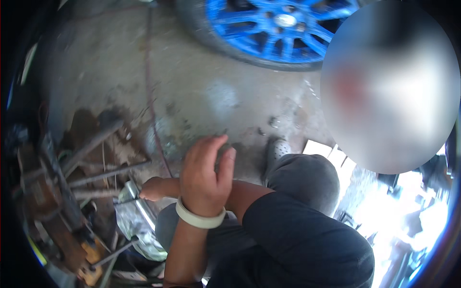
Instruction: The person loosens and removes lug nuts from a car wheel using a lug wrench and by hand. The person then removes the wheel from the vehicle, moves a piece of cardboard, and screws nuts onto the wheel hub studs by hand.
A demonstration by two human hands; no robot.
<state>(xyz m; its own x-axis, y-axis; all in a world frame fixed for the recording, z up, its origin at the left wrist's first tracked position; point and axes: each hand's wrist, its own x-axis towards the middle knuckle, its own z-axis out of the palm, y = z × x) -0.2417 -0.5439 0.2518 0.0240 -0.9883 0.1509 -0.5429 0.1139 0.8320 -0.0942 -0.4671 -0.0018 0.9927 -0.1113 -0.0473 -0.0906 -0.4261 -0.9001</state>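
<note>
My left hand (207, 175), with a pale band round its wrist, is raised in front of my other arm. Its fingers are up and slightly bent, the thumb stands apart, and nothing is in it. My right arm, in a dark short sleeve, crosses behind it to the left. At its end, my right hand (154, 189) is closed, knuckles up, at the edge of a shiny silver cylindrical piece (128, 191). What its fingers grip is hidden. Just below lies a crumpled silvery wrap or bag (137, 225), beside my bent knee.
Metal bars and stands (91, 153) crowd the left, with a yellowish tool (91, 261) below. A blue-spoked wheel (283, 36) with a black tyre lies at the top. A dark red hose or cord (150, 91) runs along the stained concrete floor (192, 86). A blurred oval covers the upper right.
</note>
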